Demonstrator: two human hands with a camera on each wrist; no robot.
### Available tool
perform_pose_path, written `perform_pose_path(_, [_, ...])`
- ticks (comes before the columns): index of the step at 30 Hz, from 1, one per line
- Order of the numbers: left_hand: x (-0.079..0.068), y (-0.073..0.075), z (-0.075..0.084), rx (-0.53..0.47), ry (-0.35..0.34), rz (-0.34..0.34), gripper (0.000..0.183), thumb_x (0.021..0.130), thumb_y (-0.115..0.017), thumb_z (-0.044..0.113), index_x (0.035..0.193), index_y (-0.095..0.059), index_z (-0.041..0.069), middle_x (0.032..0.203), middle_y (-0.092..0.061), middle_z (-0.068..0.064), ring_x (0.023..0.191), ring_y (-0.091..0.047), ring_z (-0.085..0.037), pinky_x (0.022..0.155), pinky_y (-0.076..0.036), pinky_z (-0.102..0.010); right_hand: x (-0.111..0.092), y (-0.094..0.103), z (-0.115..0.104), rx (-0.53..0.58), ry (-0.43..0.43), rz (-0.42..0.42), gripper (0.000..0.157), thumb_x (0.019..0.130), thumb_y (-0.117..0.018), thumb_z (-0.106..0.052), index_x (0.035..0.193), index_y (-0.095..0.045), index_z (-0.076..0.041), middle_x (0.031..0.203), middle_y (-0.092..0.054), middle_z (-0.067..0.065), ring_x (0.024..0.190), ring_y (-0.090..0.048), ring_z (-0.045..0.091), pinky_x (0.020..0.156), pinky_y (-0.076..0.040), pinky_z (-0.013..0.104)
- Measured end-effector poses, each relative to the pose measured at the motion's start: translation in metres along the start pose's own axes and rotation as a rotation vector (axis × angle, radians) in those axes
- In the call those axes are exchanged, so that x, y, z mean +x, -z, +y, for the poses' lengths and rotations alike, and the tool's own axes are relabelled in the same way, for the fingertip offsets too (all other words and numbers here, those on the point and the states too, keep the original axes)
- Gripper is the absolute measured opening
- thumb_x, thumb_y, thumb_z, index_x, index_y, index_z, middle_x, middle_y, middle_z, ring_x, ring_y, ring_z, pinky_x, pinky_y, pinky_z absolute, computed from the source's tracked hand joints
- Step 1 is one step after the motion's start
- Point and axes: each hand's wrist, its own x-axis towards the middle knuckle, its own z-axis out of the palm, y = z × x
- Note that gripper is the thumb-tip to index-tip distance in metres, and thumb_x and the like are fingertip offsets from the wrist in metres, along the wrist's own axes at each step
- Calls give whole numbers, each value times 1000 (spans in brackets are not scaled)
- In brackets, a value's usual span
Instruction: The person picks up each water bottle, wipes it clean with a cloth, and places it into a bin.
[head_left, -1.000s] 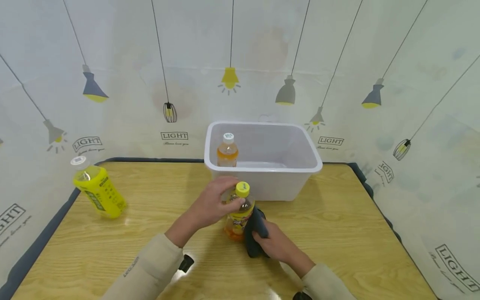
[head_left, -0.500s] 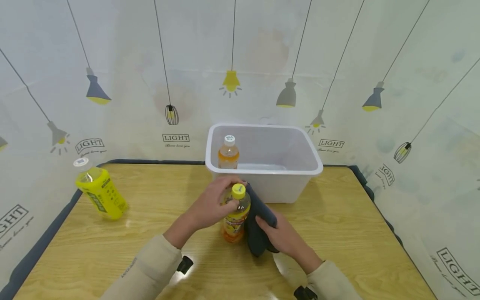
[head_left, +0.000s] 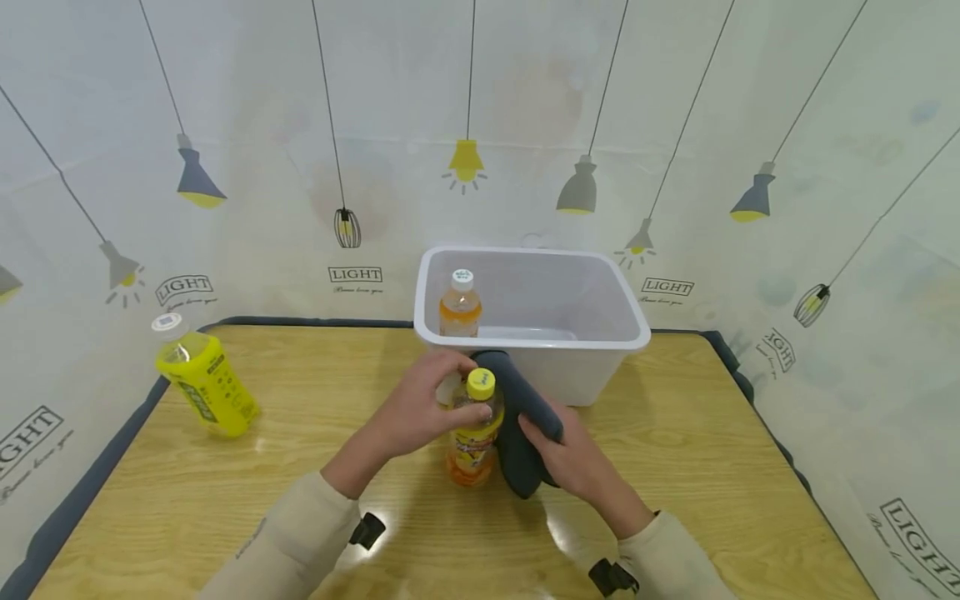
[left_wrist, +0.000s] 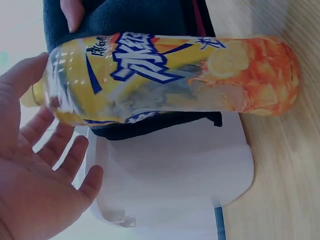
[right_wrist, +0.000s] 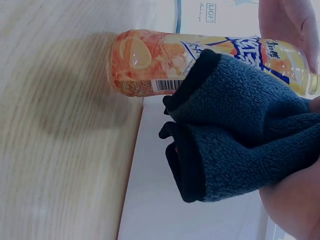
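Observation:
My left hand (head_left: 422, 408) holds a drink bottle (head_left: 474, 450) by its upper part, thumb and fingers on either side below the yellow cap (head_left: 481, 383). The bottle is about upright, with a yellow label and orange fruit printing at its base, as the left wrist view shows. My right hand (head_left: 576, 457) grips a dark blue-grey cloth (head_left: 525, 410), folded and draped against the bottle's right and far side. In the right wrist view the fuzzy cloth (right_wrist: 235, 95) covers part of the bottle (right_wrist: 150, 65). Whether the base touches the table cannot be told.
Behind the hands stands a white plastic bin (head_left: 540, 340), with an orange-drink bottle (head_left: 460, 312) inside at its left. A bright yellow bottle (head_left: 210, 383) with a white cap stands at the table's (head_left: 330, 367) left. A lamp-print curtain (head_left: 405, 100) encloses the back and sides.
The cloth has moved up and around to the bottle's far side, its upper end now behind the cap. My right hand has shifted slightly up and right; my left hand keeps its hold.

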Motion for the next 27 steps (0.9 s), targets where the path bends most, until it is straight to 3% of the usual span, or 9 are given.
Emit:
perform_pose_path(4, [3,1,-2,-8,-44,-20,37,78,-81,31,109,-68,17,111,-66,4,109,-58,-20,98,-45,-41,2,2,-2,-6,72,23,48,102,-50,-19,148,-41,-10,145,-51,12,133,-50,27,107,-43,46])
perform_pose_path(10, [5,3,-4,-47,-41,-49,39,79,-81,26,114,-69,14,119,-66,2,117,-55,-17,104,-43,-42,5,3,-5,-11,186,37,54,100,-51,-9,152,-34,-15,155,-38,7,143,-36,22,114,-30,20])
perform_pose_path(13, [6,3,-4,-40,-48,-56,40,80,-80,27,116,-69,14,122,-66,1,118,-55,-17,105,-42,-42,4,2,-8,-56,217,30,57,99,-51,-8,153,-32,-14,156,-37,8,143,-36,24,116,-31,27])
perform_pose_path(18, [6,1,-5,-45,-37,-66,41,81,-79,28,118,-68,15,124,-65,2,120,-55,-17,106,-42,-42,2,-2,-8,-102,196,-11,60,102,-49,-12,156,-23,-18,160,-29,5,145,-32,26,116,-33,46])
perform_pose_path(27, [6,1,-4,-67,-22,-91,40,84,-77,29,120,-67,17,123,-65,4,119,-54,-16,105,-43,-43,-2,-7,5,-72,159,-13,61,102,-48,-12,156,-21,-20,159,-30,6,143,-35,27,114,-36,43])
